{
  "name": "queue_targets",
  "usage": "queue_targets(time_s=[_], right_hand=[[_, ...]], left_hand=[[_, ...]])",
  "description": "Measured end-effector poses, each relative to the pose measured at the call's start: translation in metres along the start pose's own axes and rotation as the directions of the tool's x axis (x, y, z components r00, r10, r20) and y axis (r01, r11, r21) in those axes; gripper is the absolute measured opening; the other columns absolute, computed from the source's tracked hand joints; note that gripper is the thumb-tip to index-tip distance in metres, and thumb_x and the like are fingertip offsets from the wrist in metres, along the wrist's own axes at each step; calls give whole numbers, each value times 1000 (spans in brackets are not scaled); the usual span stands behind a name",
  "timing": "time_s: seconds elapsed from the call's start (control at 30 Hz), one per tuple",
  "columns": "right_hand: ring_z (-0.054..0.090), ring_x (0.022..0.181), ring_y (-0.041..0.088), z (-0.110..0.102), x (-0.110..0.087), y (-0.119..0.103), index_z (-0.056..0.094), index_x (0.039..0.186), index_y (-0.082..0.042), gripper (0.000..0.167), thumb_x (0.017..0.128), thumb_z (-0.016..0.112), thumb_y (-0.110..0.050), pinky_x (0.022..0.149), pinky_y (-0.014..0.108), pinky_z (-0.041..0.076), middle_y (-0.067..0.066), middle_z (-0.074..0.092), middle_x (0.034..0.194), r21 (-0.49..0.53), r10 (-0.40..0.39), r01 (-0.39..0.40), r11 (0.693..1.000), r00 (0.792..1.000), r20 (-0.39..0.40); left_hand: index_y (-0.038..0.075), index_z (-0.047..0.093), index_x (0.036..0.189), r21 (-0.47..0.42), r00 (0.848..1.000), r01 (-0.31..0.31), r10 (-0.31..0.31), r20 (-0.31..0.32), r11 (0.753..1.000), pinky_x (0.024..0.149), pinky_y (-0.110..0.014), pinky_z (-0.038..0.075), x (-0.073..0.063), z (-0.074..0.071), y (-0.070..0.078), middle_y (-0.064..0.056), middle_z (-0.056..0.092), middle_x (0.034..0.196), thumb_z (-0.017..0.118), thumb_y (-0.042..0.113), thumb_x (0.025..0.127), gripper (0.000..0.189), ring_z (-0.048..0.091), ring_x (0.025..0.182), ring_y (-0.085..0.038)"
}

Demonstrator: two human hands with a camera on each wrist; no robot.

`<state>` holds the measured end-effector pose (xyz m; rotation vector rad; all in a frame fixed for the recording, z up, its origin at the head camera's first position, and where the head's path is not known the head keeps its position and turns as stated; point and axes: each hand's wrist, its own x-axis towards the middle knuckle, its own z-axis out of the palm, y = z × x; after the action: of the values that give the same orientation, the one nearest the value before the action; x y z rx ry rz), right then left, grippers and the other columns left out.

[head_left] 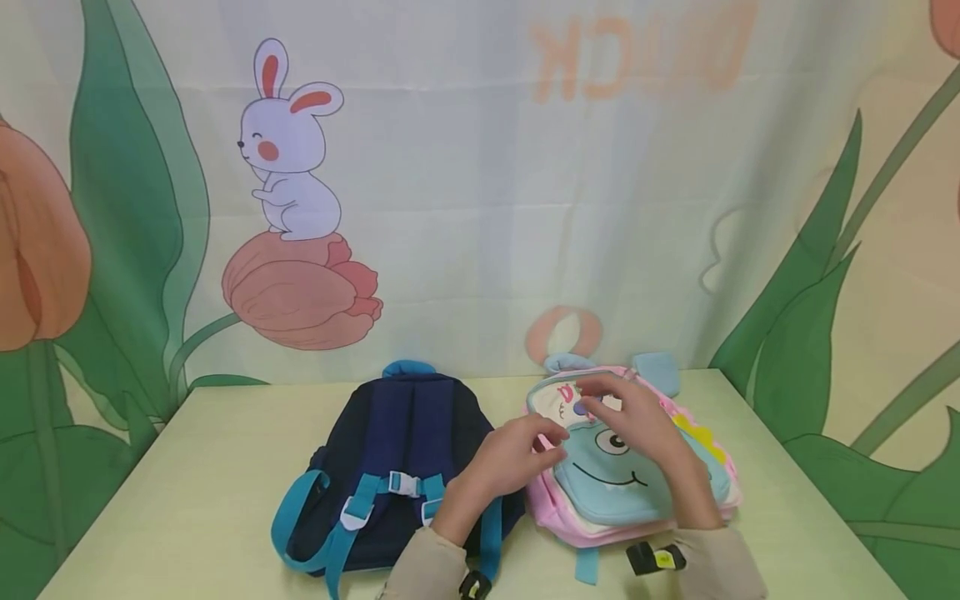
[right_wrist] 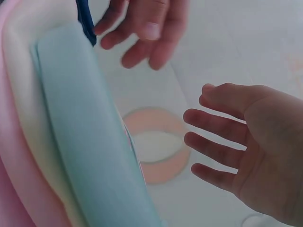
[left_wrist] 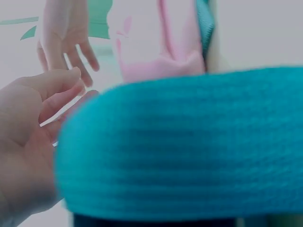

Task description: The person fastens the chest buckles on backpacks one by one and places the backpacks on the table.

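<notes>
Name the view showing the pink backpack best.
Head view: most of the pink backpack shows, including its smiling front. The left wrist view catches mainly a pink section; the right wrist view, a cropped, close-up portion.

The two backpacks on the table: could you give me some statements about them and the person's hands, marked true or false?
1. The dark blue backpack lies with its straps facing up. True.
2. The left hand grips the dark blue backpack. False: it holds nothing.
3. The pink-and-blue backpack has a smiling face on its front. True.
4. The right hand is closed in a fist. False: its fingers are spread apart.
5. The rabbit pictured behind the table sits on a tulip. True.
</notes>
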<state>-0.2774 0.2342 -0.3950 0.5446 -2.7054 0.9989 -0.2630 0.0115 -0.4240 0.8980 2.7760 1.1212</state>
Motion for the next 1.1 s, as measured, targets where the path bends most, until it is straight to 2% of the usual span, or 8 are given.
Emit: queue_targets(time_s=[0.2,0.47,0.67,0.8,0.93,1.1], right_hand=[[58,120,33,-11,-3,9,63,130,-13,42,97,63,-39,100,58,46,9,66,128,-50,92,-90,995,995,27],[53,127,39,-21,-14,34,58,135,-10,46,99,59,-39,102,60,44,16,60,135,-81,198,-194,978,979,46],[47,131,42,-29,-21,50,53,140,-11,53,99,57,-44,103,63,42,20,50,145,-94,285,-279,956,957,58],[49,126,40,-34,-25,59,50,143,-13,54,99,56,-44,100,61,45,20,49,145,-86,344,-338,937,937,66],[48,126,42,-39,-27,67,50,142,-10,54,99,58,-41,100,63,42,22,49,144,-89,340,-334,938,938,67],[45,127,44,-42,-31,76,52,140,-7,52,98,60,-36,100,65,39,24,49,143,-88,330,-324,942,942,65]], left_hand=[[20,71,120,45,999,38,-39,22,998,72,-20,51,2,5,-3,6,72,111,68,32,94,29,62,88,-6],[19,68,125,81,998,66,-65,-17,995,79,-25,53,0,4,-14,1,68,112,67,29,93,34,63,97,-14],[17,68,125,121,998,46,-41,-49,992,81,-29,53,-3,-2,-17,-3,67,113,68,29,92,34,64,98,-18],[19,67,127,138,997,81,-77,-32,987,82,-33,51,-4,-2,-14,-2,65,117,68,32,92,37,60,98,-18],[20,65,129,160,994,110,-109,-12,981,84,-37,50,-3,0,-12,-2,65,119,70,35,91,40,58,99,-18],[21,64,131,188,994,98,-104,21,977,95,-45,44,-4,0,-10,-3,64,119,72,38,89,46,56,99,-19]])
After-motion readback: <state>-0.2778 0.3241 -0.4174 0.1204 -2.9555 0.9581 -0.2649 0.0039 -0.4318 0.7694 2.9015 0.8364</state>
